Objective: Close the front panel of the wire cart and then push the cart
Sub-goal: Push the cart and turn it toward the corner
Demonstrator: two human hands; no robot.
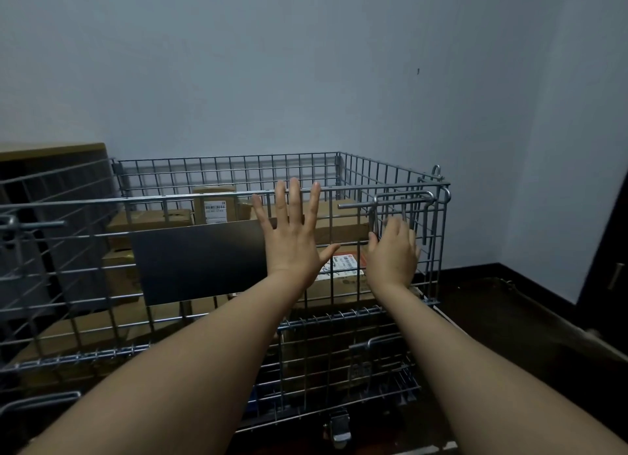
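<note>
Indoors, a wire cart (390,182) loaded with cardboard boxes (343,221) is seen from above, standing near a blue-grey wall (306,63). The front panel (210,322) is raised upright, its top rail level with the cart's side rims. The left hand (292,237) is laid flat against the panel with all fingers spread wide, fingertips reaching the top rail, and nothing is gripped. The right hand (394,250) is curled loosely at the panel's right edge, its fingers resting on the bent metal latch rod (402,199) beside the corner post; whether the rod is actually clasped cannot be told. A dark plate (200,260) is fixed to the panel just left of the left hand. A wooden shelf (51,169) is pressed close to the cart's left side, while dark open floor (503,305) is visible to the right, bounded by a dark baseboard. A caster (338,427) is visible beneath the front edge.
</note>
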